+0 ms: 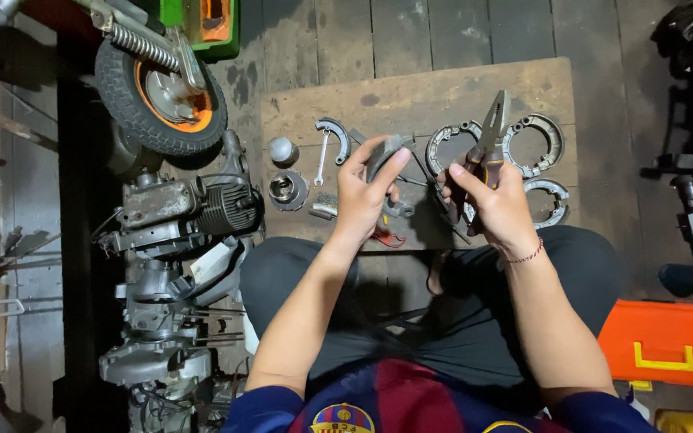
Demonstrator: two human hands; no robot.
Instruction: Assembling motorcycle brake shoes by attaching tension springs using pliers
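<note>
My left hand (362, 192), at the centre of the frame, has its fingers curled around a curved grey brake shoe (384, 154), held above the wooden board (411, 100). My right hand (495, 204), just right of it, grips a pair of pliers (487, 144) by the handles, its nose pointing to the top of the frame. More brake shoes (532, 144) lie on the board at right. A small wheel (158, 92) sits at upper left, an engine block (182, 212) below it.

Both forearms reach fwd from the body, bare, elbows bent. L hand (362, 192) raised, fingers curled, thumb up, closed in a grip. R hand (491, 200) fisted tight in a grip, thin red cord at wrist.
</note>
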